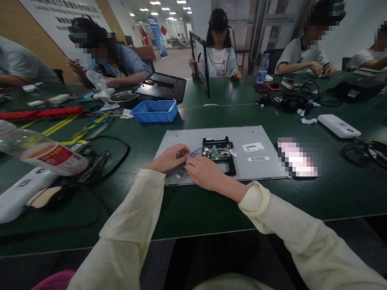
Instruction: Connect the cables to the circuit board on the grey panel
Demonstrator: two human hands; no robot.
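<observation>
A flat grey display panel (187,137) lies on the table before me, with two white labels on its right part. Fixed near its middle is a black bracket (231,166) around a green circuit board (220,153). Grey cables (198,152) run from the board's left side to my fingers. My left hand (172,158) is closed on these cables over the panel's left part. Fingertips of my right hand (203,171) pinch the same cables, close against the left hand. The exact spot gripped is hidden by the fingers.
A blue tray (155,111) stands beyond the panel. To the right lie a phone (298,159) and a white power bank (338,125). At left are a drink bottle (57,155) and black cable (128,149). Across the table, a person holds a black frame (207,68).
</observation>
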